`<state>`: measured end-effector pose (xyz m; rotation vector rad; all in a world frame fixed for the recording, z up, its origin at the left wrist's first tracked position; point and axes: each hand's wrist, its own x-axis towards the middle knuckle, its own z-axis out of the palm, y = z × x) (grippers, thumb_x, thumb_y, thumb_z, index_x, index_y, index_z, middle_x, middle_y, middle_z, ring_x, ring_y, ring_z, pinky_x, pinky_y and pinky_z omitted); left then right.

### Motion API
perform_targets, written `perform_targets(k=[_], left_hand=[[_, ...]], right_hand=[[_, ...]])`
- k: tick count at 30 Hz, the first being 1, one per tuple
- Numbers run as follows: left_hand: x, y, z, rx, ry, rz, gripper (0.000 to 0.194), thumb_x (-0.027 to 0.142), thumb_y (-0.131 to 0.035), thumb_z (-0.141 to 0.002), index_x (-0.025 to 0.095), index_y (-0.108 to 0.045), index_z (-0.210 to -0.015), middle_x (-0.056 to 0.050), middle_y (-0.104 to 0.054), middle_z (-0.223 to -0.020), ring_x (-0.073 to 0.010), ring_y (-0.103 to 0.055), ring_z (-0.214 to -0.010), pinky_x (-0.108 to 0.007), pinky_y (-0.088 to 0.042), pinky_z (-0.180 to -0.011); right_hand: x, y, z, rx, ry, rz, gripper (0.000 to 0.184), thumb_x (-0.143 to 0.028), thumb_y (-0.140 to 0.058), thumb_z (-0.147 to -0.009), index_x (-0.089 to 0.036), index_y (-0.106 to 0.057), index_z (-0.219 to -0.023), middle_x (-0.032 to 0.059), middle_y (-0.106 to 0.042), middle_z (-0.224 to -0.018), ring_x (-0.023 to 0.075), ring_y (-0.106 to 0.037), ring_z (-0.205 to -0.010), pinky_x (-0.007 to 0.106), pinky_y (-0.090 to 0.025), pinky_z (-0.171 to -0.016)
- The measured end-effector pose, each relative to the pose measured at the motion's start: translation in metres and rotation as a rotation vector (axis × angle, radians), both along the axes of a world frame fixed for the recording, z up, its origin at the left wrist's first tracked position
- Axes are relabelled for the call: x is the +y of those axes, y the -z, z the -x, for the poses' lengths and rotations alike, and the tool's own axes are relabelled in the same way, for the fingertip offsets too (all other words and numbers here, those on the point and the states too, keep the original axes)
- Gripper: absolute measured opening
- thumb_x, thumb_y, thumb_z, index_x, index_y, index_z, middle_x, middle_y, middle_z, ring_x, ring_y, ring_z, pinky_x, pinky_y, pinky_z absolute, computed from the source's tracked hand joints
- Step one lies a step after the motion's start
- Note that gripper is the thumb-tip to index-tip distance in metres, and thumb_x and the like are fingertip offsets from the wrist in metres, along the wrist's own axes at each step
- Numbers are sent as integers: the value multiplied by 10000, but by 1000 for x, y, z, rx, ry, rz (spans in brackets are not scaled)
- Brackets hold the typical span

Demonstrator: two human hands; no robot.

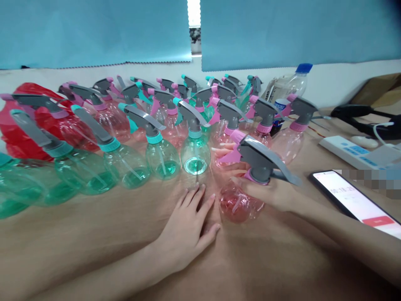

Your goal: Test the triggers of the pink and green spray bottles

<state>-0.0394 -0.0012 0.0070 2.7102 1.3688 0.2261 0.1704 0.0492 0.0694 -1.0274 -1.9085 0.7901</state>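
Observation:
My right hand [266,190] is wrapped round the neck of a pink spray bottle [239,205], which stands on the table with its grey and pink trigger head uppermost. Flat on the wood lies my left hand [189,223], fingers stretched out and holding nothing. Just beyond its fingertips is a green spray bottle [196,154] with a turquoise collar. More green spray bottles [163,161] run in a row to the left. Behind them stand several pink spray bottles [173,125], partly hidden by the front row.
On the right lie a phone [354,200] showing a timer and a white power strip [347,152]. At the back are a clear bottle with a blue cap [297,83], black cables, and a cardboard box [376,90]. A red plastic bag [25,125] sits at the left.

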Motion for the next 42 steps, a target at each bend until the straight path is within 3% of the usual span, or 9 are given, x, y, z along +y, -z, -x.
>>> perform_targets(k=[8,12,16,20,25,29,35,42], left_hand=[[-1,0,0,-10,0,2,552,436,-496,-925,125,-457,-1379,-199,-367,-1474,-356,-343,-1349,-538,-321,-1066],[-1,0,0,-10,0,-3,556,438,-493,-926,128,-448,-1386,-199,-359,-1478,-356,-338,-1352,-538,-316,-1067],[-1,0,-1,3,0,3,558,437,-495,-926,128,-442,-1388,-201,-368,-1473,-356,-342,-1350,-540,-324,-1060],[-1,-1,-1,-4,-5,8,554,442,-496,-923,138,-445,-1383,-193,-376,-1470,-351,-347,-1348,-540,-324,-1060],[0,1,-1,-20,1,-9,549,446,-490,-927,140,-448,-1381,-190,-384,-1464,-345,-341,-1351,-533,-317,-1066],[0,1,-1,-18,0,-21,544,451,-484,-928,145,-450,-1376,-182,-383,-1466,-343,-349,-1345,-531,-328,-1058],[-1,-2,-3,10,2,4,561,443,-492,-926,123,-447,-1384,-191,-390,-1461,-352,-362,-1336,-535,-307,-1072],[-1,0,-2,-2,6,-15,545,452,-478,-932,134,-449,-1374,-187,-392,-1459,-343,-356,-1341,-533,-314,-1066]], right_hand=[[1,5,-2,12,-7,41,224,-164,-583,-756,-268,-643,-945,-8,-633,-675,214,-646,-723,377,-570,-696],[1,-1,0,21,-13,-4,223,-161,-561,-737,-258,-643,-920,5,-669,-777,201,-654,-765,344,-572,-701],[1,-8,4,51,-58,-27,362,-162,-547,-722,-252,-625,-1064,5,-682,-816,177,-652,-722,305,-566,-653],[0,-7,3,74,-67,-15,462,-128,-557,-718,-257,-592,-1160,0,-681,-822,173,-654,-751,301,-559,-705],[0,-4,1,27,-28,-21,366,-158,-567,-719,-262,-633,-1063,-27,-630,-657,167,-617,-625,309,-549,-631],[0,-6,2,8,26,-56,309,-169,-586,-683,-268,-654,-968,-17,-658,-713,179,-626,-692,326,-556,-700],[-2,-18,7,-9,72,-39,255,-191,-528,-630,-268,-638,-847,-13,-600,-623,190,-631,-687,330,-550,-653],[-3,-12,3,-40,128,-31,91,-216,-520,-633,-283,-578,-653,5,-593,-589,220,-651,-702,357,-555,-631]])
